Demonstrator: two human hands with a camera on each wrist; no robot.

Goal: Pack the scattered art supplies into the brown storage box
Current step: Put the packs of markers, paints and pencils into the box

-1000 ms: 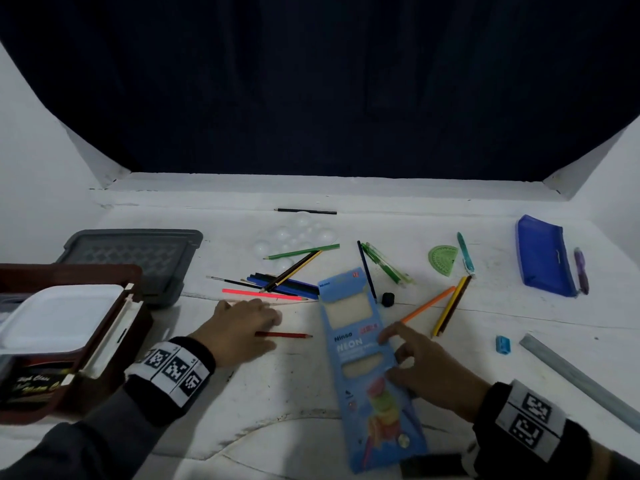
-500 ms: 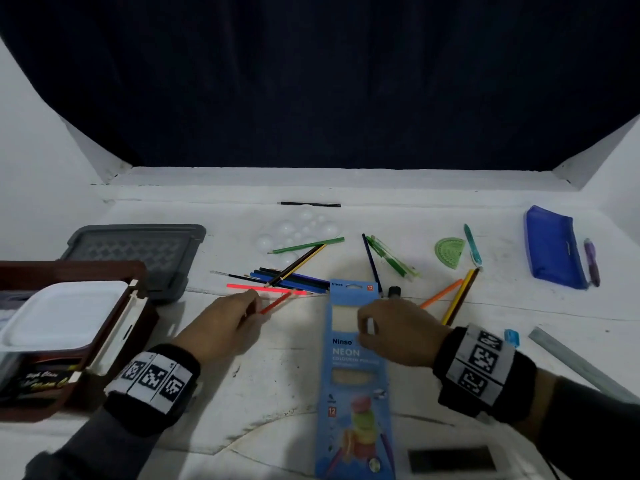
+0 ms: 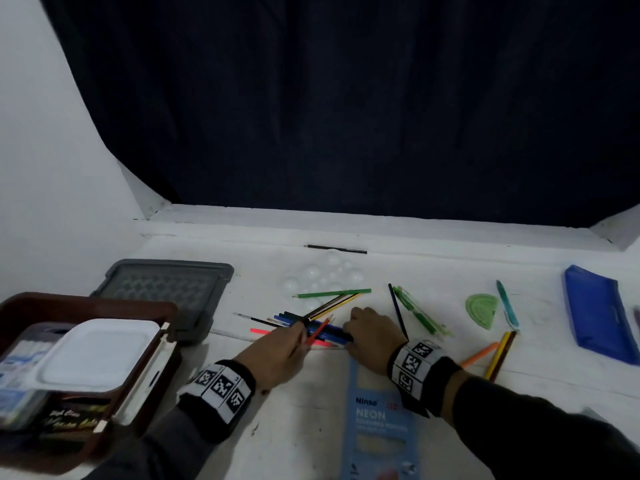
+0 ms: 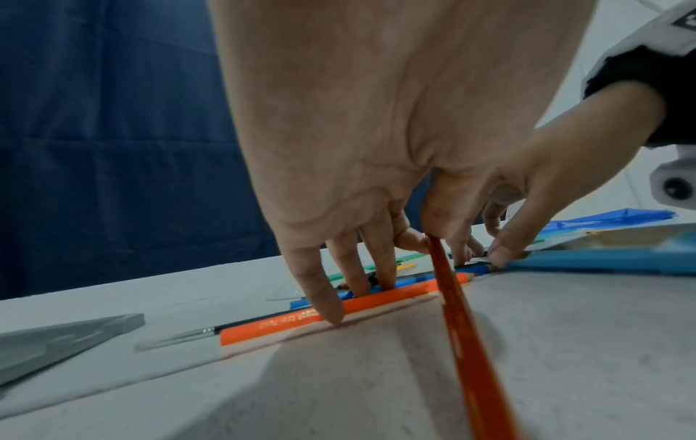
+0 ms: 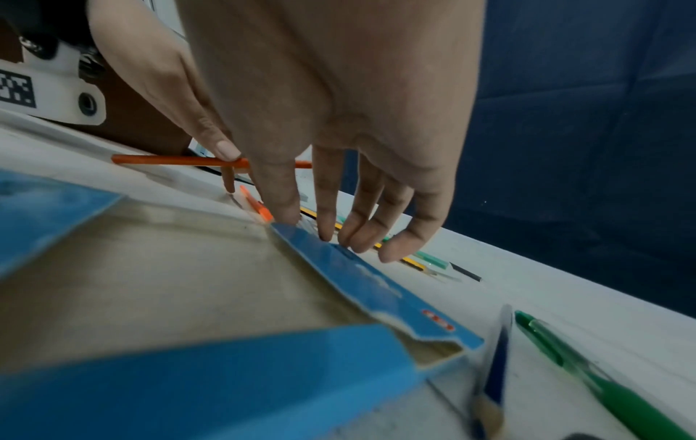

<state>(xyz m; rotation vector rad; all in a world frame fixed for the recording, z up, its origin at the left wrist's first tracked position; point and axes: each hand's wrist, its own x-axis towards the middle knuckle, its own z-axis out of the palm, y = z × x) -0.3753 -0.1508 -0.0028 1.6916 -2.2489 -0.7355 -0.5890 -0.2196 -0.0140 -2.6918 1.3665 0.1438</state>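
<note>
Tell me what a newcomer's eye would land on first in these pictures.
Both hands meet mid-table over a cluster of coloured pencils: the left hand holds a red pencil, and the right hand rests at the top end of the blue pencil carton. At the left edge sits the brown storage box, a white lidded container inside it.

You see: dark blue curtain (image 3: 346, 98) behind white table (image 3: 450, 393); white wall (image 3: 45, 168) at left; grey lid (image 3: 166, 289) flat, just beyond box.
</note>
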